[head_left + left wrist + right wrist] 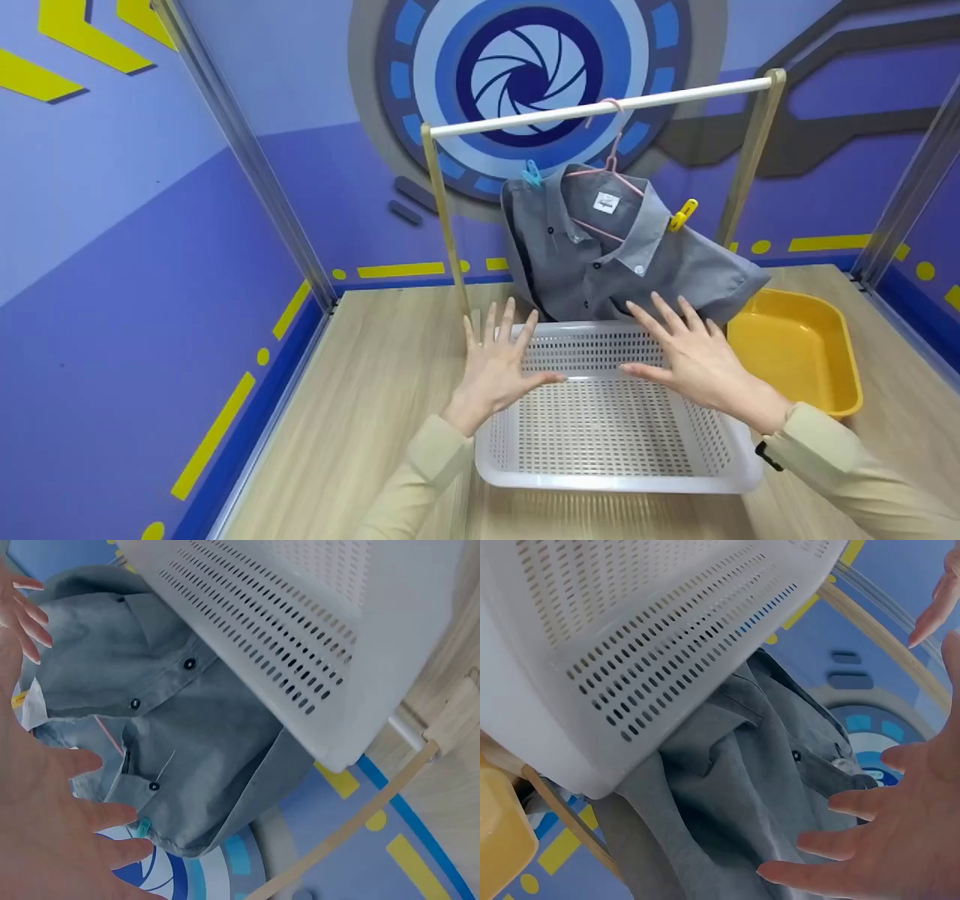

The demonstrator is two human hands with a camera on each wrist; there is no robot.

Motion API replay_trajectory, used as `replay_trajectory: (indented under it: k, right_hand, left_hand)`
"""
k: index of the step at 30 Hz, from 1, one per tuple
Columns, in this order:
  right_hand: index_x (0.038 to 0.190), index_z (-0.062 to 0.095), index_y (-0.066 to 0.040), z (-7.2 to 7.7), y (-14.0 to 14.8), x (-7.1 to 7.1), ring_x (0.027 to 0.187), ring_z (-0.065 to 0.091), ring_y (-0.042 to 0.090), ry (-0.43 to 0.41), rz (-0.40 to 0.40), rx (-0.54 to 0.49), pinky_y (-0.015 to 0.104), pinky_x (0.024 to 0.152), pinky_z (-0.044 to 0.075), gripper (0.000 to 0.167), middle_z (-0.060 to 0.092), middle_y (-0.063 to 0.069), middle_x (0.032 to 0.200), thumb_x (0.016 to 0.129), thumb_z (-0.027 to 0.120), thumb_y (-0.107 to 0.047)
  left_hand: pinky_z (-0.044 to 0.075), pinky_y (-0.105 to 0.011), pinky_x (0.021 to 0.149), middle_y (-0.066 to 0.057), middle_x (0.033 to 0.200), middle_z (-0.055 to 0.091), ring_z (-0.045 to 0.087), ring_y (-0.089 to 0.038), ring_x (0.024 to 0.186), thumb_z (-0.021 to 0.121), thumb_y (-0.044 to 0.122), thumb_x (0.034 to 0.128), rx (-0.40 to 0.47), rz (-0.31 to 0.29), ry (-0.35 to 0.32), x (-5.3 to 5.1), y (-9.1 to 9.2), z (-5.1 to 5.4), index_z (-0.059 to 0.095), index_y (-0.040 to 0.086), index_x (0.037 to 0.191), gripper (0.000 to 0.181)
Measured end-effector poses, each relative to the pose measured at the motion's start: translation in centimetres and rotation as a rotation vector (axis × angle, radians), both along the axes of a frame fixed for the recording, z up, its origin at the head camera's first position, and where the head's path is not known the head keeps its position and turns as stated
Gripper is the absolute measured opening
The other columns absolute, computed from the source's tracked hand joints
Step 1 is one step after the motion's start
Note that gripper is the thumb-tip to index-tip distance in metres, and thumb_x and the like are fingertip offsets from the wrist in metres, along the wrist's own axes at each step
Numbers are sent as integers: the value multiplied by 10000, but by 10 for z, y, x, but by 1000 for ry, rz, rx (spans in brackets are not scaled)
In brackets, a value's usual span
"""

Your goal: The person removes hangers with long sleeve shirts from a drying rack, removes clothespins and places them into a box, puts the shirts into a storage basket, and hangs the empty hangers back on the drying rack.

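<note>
A grey button shirt hangs on a pink hanger, with a blue clothespin at one shoulder and a yellow clothespin at the other. In front of it stands a white perforated basket with nothing inside. Over the basket's left side, my left hand is held up with fingers spread, holding nothing. My right hand is likewise spread above the right side, near the shirt's lower edge in the head view. Both wrist views show straight, bare fingers. The basket hides part of the shirt's lower portion.
The hanger hooks over the white bar of a wooden-legged rack. A yellow basin sits right of the basket on the wooden table. Printed wall panels enclose the back and sides, joined by metal posts.
</note>
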State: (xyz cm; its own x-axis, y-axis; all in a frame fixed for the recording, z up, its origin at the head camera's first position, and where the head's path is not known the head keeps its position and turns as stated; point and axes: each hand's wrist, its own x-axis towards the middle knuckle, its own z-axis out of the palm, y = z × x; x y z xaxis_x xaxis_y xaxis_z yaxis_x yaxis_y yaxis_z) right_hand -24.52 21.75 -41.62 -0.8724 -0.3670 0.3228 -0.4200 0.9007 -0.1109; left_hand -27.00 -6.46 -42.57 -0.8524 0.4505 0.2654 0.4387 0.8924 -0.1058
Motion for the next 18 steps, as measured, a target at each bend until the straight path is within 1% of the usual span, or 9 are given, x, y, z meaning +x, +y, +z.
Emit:
replay_trajectory:
  k: [3, 6, 10, 14, 18]
  right_hand:
    - [1441, 227, -236, 6, 2, 1, 1222, 219, 483, 14, 3, -14, 677, 827, 248, 841, 215, 197, 1428, 774, 434, -704]
    - [1442, 223, -233, 13, 3, 0, 1213, 242, 478, 30, 8, -19, 659, 822, 275, 843, 228, 208, 1419, 775, 443, -699]
    - [1445, 210, -232, 22, 6, 0, 1209, 256, 468, 54, 15, -31, 650, 813, 294, 842, 232, 209, 1416, 779, 464, -682]
    - [1452, 176, -246, 32, 8, 1, 1214, 247, 459, 52, 11, -40, 659, 802, 291, 844, 213, 196, 1427, 785, 471, -670]
    - [1451, 181, -246, 41, 12, 2, 1211, 253, 449, 63, 7, -45, 659, 783, 302, 836, 212, 187, 1429, 789, 491, -653]
  left_hand:
    - [19, -628, 942, -139, 1477, 71, -9, -337, 1317, 203, 838, 694, 25, -6, -5, -1, -2, 7, 182, 212, 1453, 984]
    - [18, -629, 941, -141, 1476, 77, -4, -336, 1318, 222, 829, 704, 43, -12, 5, -2, -5, 13, 183, 205, 1453, 976]
    - [19, -622, 946, -132, 1478, 71, -7, -330, 1320, 236, 821, 713, 49, -9, 23, -4, -7, 20, 173, 206, 1454, 965]
    - [24, -619, 949, -137, 1476, 77, -16, -326, 1320, 252, 817, 715, 52, -5, 38, -5, -10, 26, 188, 196, 1452, 966]
    - [-7, -611, 951, -148, 1475, 72, -17, -338, 1318, 261, 819, 713, 42, 6, 45, -6, -13, 32, 193, 195, 1451, 969]
